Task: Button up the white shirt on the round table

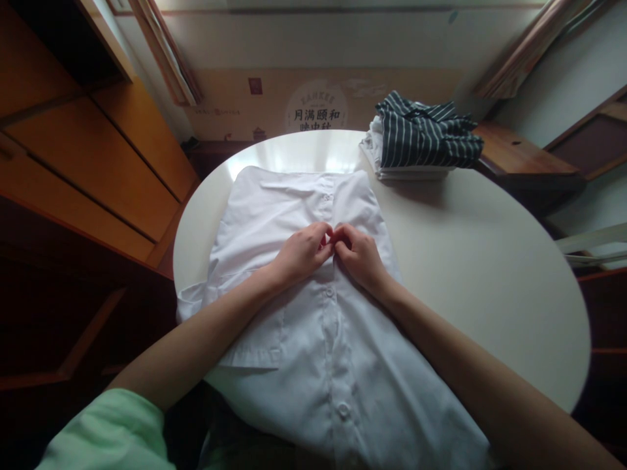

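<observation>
A white button-up shirt (304, 326) lies spread on the table, its near end hanging over the edge toward me. A line of buttons runs down its front, with one button (330, 292) just below my hands and another (343, 410) near the bottom. My left hand (309, 248) and my right hand (356, 254) meet at the button placket. The fingers of both are pinched on the shirt's front edge, fingertips nearly touching. Whatever button lies between them is hidden. A patch pocket (252, 339) shows left of the placket.
A round white table (490, 274) carries the shirt. At its back right sits a stack of folded clothes, a dark striped garment (426, 134) on top of white ones (416, 173). Wooden cabinets (98, 170) stand at the left, a wooden stool-like surface (529, 153) at the right.
</observation>
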Action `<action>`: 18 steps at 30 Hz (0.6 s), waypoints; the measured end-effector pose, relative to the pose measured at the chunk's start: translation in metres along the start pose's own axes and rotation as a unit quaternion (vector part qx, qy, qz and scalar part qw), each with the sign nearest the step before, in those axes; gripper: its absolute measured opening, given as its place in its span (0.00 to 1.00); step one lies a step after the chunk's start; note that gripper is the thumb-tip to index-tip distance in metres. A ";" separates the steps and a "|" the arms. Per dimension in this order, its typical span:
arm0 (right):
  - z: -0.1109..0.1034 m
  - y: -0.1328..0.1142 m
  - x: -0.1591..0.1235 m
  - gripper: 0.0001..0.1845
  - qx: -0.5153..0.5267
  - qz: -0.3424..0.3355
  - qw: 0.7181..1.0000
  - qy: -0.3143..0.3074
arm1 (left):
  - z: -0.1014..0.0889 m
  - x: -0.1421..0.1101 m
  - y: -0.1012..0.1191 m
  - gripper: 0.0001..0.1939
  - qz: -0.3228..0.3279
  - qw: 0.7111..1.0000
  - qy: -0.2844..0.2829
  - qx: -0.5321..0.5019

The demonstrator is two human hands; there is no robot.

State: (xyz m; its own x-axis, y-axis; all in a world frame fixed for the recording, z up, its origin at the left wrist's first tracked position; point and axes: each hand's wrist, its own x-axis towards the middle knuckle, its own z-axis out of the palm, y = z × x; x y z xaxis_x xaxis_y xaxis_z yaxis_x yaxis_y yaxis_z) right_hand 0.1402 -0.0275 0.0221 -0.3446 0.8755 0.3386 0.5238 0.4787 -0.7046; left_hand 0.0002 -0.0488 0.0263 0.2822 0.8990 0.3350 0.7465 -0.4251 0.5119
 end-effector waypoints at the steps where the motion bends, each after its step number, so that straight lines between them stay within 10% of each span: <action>1: 0.000 0.000 0.000 0.08 0.000 0.000 1.000 0.000 | 0.000 0.000 0.000 0.07 0.000 1.000 0.000 0.001; 18: 0.001 0.001 0.000 0.08 0.011 -0.001 1.000 0.002 | -0.002 0.000 0.002 0.06 0.006 1.000 -0.010 0.001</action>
State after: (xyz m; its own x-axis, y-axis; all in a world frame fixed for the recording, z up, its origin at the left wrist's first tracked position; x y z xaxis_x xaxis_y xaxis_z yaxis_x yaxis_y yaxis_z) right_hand 0.1401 -0.0270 0.0214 -0.3426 0.8744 0.3434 0.5054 0.4797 -0.7172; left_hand 0.0002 -0.0502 0.0293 0.3029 0.8958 0.3252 0.7441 -0.4355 0.5066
